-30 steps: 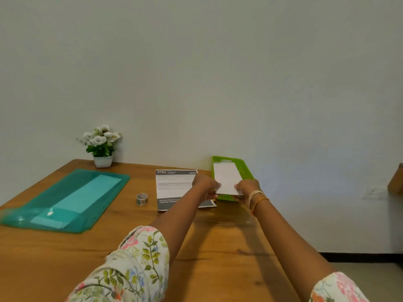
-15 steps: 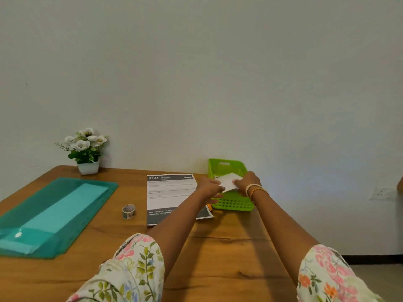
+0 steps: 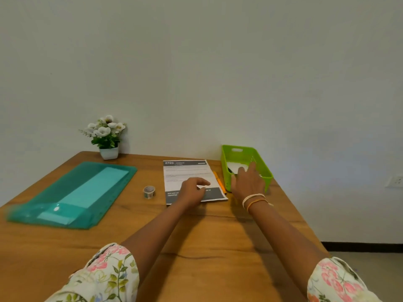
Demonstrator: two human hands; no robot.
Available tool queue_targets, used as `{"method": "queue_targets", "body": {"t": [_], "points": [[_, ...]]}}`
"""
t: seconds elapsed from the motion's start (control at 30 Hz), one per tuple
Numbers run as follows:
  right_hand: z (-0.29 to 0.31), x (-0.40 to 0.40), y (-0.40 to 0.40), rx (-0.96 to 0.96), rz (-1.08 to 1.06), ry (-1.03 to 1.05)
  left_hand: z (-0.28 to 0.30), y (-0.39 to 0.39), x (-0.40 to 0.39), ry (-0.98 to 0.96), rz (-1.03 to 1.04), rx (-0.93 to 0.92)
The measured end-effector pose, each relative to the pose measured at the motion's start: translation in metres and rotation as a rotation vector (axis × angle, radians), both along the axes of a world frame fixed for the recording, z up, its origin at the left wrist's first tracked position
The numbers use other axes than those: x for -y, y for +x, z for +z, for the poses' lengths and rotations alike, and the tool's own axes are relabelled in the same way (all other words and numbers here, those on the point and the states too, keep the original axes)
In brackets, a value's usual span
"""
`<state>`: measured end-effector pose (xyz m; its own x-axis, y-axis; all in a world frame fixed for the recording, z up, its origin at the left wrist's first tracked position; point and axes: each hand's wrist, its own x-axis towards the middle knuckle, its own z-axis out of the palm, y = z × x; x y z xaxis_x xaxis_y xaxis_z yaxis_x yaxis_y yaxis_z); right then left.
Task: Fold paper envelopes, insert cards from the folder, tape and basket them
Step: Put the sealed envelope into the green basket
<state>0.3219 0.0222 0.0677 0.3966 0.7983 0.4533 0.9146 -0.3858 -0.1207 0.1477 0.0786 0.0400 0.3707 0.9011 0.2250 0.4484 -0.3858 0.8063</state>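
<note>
A white paper envelope (image 3: 234, 167) lies inside the green basket (image 3: 267, 172) at the table's back right. My right hand (image 3: 248, 184) hovers at the basket's near left wall, fingers apart, holding nothing. My left hand (image 3: 193, 191) rests with loosely curled fingers on the printed sheet (image 3: 187, 171), also with nothing in it. The teal folder (image 3: 72, 196) with pale cards inside lies at the left. A small roll of tape (image 3: 149, 191) stands between folder and sheet.
An orange pencil (image 3: 219, 182) lies between the sheet and the basket. A potted white flower (image 3: 106, 138) stands at the back by the wall. The wooden table's right edge (image 3: 305, 219) drops off just past the basket.
Both hands held the white envelope over the basket; it now lies in the basket. My right hand has let go, and my left hand has drawn back onto the printed sheet.
</note>
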Motion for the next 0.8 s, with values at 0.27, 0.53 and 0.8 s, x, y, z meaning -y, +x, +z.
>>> {"method": "queue_targets", "body": {"t": [0.27, 0.53, 0.8], "points": [[-0.047, 0.004, -0.099, -0.033, 0.464, -0.162, -0.041, -0.104, 0.017, 0.062, 0.088, -0.144], [-0.061, -0.022, -0.139, -0.055, 0.515, -0.242, -0.059, -0.177, 0.014, 0.192, 0.17, -0.282], [-0.071, -0.027, -0.145, -0.018, 0.389, -0.125, -0.063, -0.177, 0.015, 0.222, 0.198, -0.271]]}}
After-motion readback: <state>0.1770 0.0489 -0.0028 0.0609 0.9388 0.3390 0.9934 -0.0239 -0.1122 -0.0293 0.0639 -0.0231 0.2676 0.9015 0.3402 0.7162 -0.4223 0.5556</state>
